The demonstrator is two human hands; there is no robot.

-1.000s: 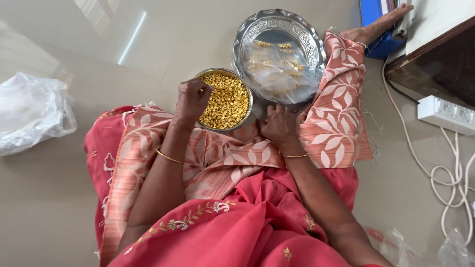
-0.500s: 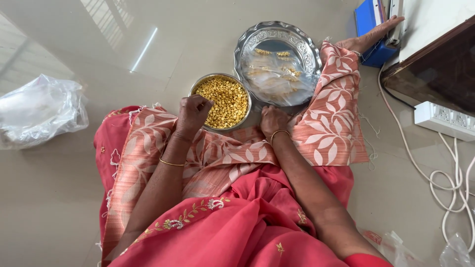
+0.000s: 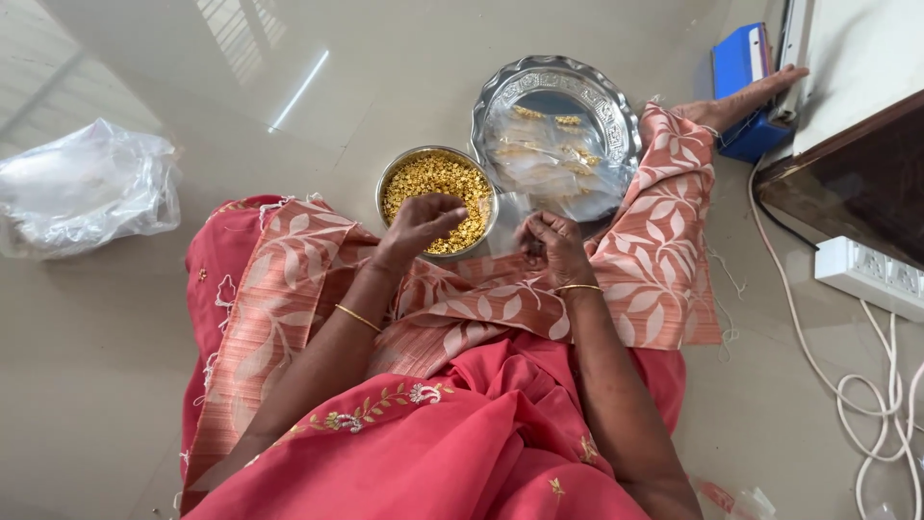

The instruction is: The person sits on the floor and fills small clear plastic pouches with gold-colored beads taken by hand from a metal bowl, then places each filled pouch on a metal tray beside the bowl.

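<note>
A steel bowl point(image 3: 387, 195) full of small yellow pieces point(image 3: 433, 178) stands on the floor in front of my lap. My left hand point(image 3: 416, 227) hovers over the bowl's near edge, its fingertips pinched together and pointing right; what the pinch holds is hidden. My right hand point(image 3: 555, 252) is curled beside it and grips a small clear plastic packet point(image 3: 513, 214). Just beyond lies a round steel plate point(image 3: 500, 96) holding several clear packets point(image 3: 549, 159) with yellow pieces inside.
A crumpled clear plastic bag point(image 3: 91, 188) lies on the floor at left. My foot point(image 3: 746, 96) rests against a blue box point(image 3: 743, 67) at the far right. A dark wooden cabinet point(image 3: 852, 178), a white power strip point(image 3: 871, 274) and white cables point(image 3: 866, 404) fill the right side.
My left hand has come off the bowl's left rim and moved right toward my right hand, fingers now pinched. My right hand has stayed by the plate.
</note>
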